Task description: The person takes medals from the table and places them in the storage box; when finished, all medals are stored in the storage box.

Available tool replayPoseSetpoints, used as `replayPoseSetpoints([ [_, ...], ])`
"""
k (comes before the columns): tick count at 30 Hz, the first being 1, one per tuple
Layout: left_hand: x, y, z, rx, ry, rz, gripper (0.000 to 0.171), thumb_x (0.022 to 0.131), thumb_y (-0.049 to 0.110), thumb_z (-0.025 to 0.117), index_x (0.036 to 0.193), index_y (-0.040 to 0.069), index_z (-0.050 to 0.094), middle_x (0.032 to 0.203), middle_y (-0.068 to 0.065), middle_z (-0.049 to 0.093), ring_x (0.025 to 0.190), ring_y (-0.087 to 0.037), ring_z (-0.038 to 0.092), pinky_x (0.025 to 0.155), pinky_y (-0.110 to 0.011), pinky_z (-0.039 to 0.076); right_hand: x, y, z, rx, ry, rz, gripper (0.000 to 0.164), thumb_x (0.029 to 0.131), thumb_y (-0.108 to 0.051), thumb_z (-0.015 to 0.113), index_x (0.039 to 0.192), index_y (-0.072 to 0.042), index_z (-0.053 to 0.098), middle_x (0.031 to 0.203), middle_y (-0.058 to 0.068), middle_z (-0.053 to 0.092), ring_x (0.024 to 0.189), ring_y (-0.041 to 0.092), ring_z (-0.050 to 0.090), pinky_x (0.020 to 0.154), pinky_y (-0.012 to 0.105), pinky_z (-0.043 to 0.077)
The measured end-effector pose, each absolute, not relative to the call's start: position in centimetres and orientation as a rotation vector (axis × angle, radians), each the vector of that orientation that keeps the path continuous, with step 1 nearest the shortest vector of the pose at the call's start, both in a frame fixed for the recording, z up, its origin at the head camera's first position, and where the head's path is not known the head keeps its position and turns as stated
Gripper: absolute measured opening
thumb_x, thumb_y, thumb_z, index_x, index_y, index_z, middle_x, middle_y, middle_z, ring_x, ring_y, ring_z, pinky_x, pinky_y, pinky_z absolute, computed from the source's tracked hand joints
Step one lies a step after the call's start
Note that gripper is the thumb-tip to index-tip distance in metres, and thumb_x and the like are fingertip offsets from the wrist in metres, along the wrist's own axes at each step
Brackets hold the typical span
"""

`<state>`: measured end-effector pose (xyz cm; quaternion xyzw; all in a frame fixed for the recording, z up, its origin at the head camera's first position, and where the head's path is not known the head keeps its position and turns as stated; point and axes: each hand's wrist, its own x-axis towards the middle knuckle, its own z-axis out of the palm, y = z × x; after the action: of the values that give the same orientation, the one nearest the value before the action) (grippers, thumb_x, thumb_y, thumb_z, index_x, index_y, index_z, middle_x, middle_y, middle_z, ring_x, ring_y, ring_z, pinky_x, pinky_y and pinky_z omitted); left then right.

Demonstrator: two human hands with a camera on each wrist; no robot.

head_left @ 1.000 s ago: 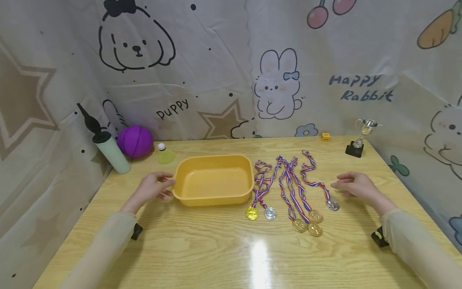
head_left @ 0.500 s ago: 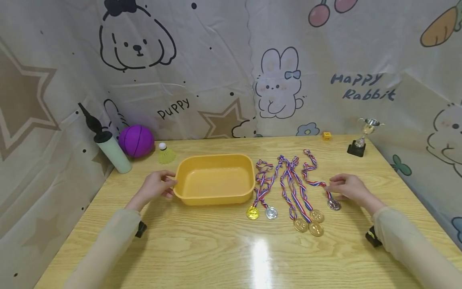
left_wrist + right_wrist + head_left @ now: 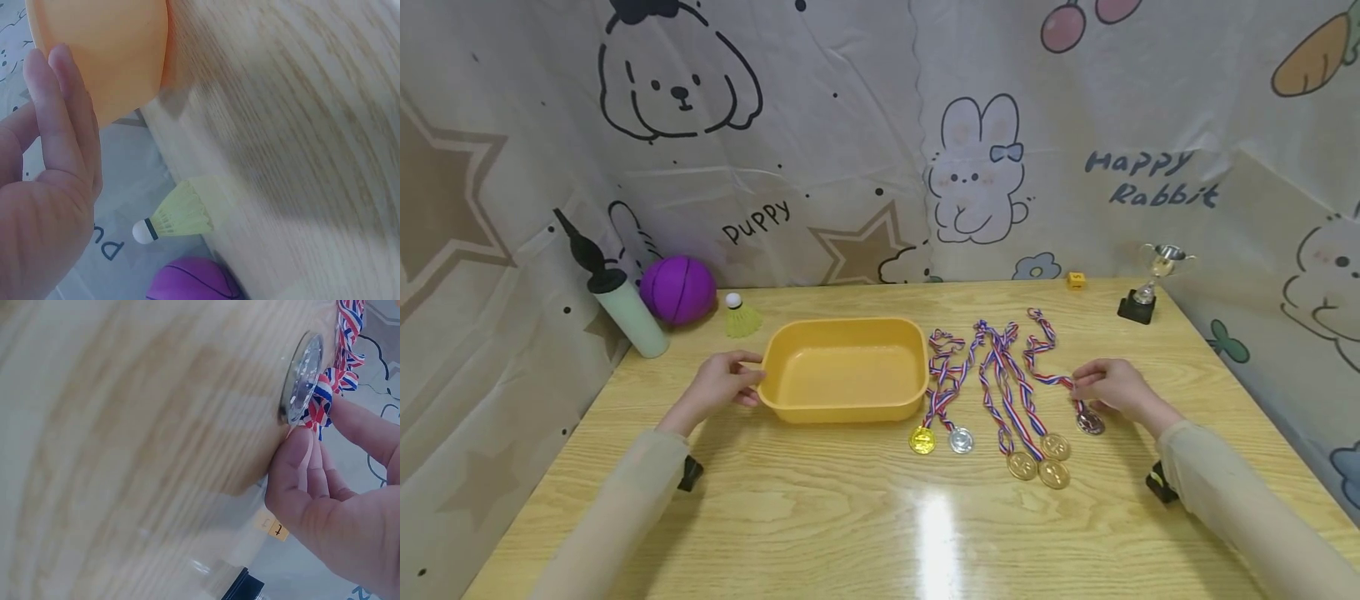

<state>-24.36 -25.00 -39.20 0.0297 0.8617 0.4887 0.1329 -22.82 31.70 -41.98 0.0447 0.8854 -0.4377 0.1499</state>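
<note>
Straight-fingered left hand [image 3: 721, 383] touched left end of tub [image 3: 842, 414]; right hand [image 3: 1112, 385] pinched ribbon [image 3: 1052, 380] of rightmost silver medal [image 3: 1090, 423].

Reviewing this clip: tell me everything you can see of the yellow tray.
The tray is yellow-orange, plastic-looking and rectangular, with rounded corners, a rim and an open top. It stands upright and empty on the table, with medals nearby on its right. The left hand has its fingers at the tray's left end; whether they touch it is unclear.
</note>
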Motion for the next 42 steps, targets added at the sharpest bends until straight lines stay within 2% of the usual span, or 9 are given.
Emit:
replayPoseSetpoints([
  [12,-24.4,-25.6,-39.8,0.081,2.414,1.486,0.052,0.096,0.012,0.056,0.140,-0.010,0.037,0.088,-0.012,0.061,0.066,-0.010,0.067,0.068,-0.029,0.061,-22.7,31.4,-42.1,0.137,2.615,-1.113,0.036,0.084,-0.003,0.068,0.113,0.013,0.054,0.092,0.012,0.062,0.074,0.014,0.055,0.060,0.024,0.051],
  [19,-24.4,-25.5,-39.8,0.071,2.389,1.495,0.051,0.097,0.012,0.055,0.138,-0.011,0.038,0.087,-0.011,0.062,0.066,-0.011,0.068,0.069,-0.030,0.061,-22.5,31.7,-42.7,0.080,2.667,-1.042,0.024,0.086,-0.003,0.064,0.104,0.011,0.059,0.084,0.009,0.062,0.071,0.014,0.055,0.059,0.023,0.049],
  [25,-24.6,-25.4,-39.8,0.066,2.363,1.506,0.047,0.097,0.013,0.054,0.134,-0.012,0.040,0.085,-0.009,0.062,0.066,-0.010,0.068,0.067,-0.026,0.061,-22.4,31.8,-42.7,0.034,2.655,-1.064,0.023,0.089,-0.004,0.061,0.105,0.013,0.058,0.086,0.009,0.061,0.075,0.014,0.054,0.061,0.022,0.048],
  [28,-24.6,-25.6,-39.8,0.072,2.348,1.505,0.048,0.098,0.013,0.053,0.136,-0.012,0.038,0.084,-0.008,0.063,0.066,-0.010,0.068,0.066,-0.024,0.060,-22.4,31.9,-42.4,0.044,2.597,-1.160,0.027,0.092,-0.007,0.060,0.109,0.013,0.055,0.086,0.005,0.060,0.075,0.011,0.053,0.062,0.022,0.049],
  [32,-24.6,-25.7,-39.6,0.079,2.322,1.512,0.051,0.099,0.015,0.052,0.138,-0.013,0.035,0.085,-0.007,0.063,0.066,-0.009,0.067,0.066,-0.023,0.060,-22.5,32.3,-42.0,0.086,2.293,-1.573,0.021,0.097,-0.008,0.054,0.109,0.009,0.053,0.086,-0.002,0.064,0.076,0.007,0.062,0.072,0.022,0.057],
  [37,-24.5,-25.7,-39.2,0.069,2.298,1.516,0.054,0.099,0.016,0.053,0.138,-0.014,0.032,0.085,-0.006,0.064,0.066,-0.007,0.066,0.065,-0.022,0.060,-22.4,32.2,-41.8,0.135,1.929,-1.943,0.010,0.099,-0.007,0.050,0.106,0.000,0.050,0.086,-0.001,0.066,0.081,0.011,0.069,0.082,0.029,0.059],
  [42,-24.5,-25.6,-39.4,0.067,2.289,1.520,0.053,0.099,0.015,0.052,0.138,-0.015,0.032,0.084,-0.006,0.064,0.066,-0.007,0.066,0.065,-0.022,0.060,-22.5,32.2,-42.4,0.039,1.860,-2.077,0.006,0.100,-0.008,0.048,0.102,-0.004,0.052,0.090,-0.002,0.067,0.087,0.009,0.069,0.082,0.025,0.058],
])
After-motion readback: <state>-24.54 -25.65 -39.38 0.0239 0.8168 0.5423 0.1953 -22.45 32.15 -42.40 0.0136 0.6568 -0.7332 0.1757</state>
